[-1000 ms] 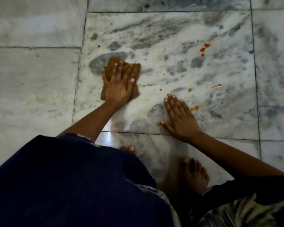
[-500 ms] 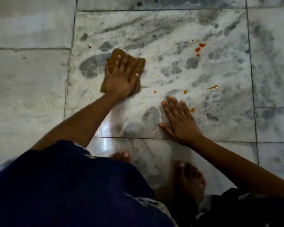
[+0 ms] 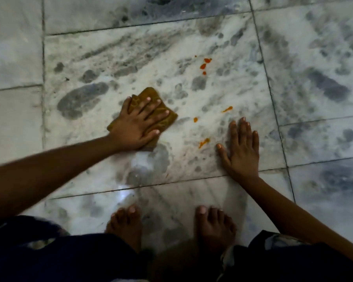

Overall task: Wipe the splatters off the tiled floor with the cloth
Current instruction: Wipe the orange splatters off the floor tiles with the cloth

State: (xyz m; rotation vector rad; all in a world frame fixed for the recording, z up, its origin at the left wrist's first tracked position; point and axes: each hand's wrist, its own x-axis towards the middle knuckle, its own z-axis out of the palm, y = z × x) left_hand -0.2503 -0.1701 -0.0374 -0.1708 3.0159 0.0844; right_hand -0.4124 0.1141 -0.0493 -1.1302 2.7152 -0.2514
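Splatters of orange-red liquid are lying on the large marble tile (image 3: pixel 151 64) at the centre of the frame, and the wiping is judged to be partly done at most. Four groups are showing: a cluster of drops (image 3: pixel 204 65) in the upper centre-right, a streak (image 3: pixel 227 109) to the right of centre, a single spot (image 3: pixel 195 119) just left of that streak, and a smear (image 3: pixel 203 142) lying close to the right hand.

The cloth (image 3: pixel 163 117), brown and folded, is lying flat on the tile at centre-left. The left hand (image 3: pixel 138 124) is pressing down on it with the fingers spread and straight, not gripping it. The cloth's right edge is sitting near the single spot but is not touching it.

The right hand (image 3: pixel 242 151) is resting palm-down on the bare tile at centre-right, fingers extended, holding nothing and apparently bracing the body. The smear is lying just beside its thumb.

The tile below the cloth is showing a glossy patch (image 3: pixel 141 165); whether this is a wiped wet area or a light reflection cannot be told.

Remaining work, as judged: all four visible groups are waiting to be wiped, the nearest being the single spot and the farthest the upper cluster. Two bare feet (image 3: pixel 212 226) are standing on the tile at the lower centre.
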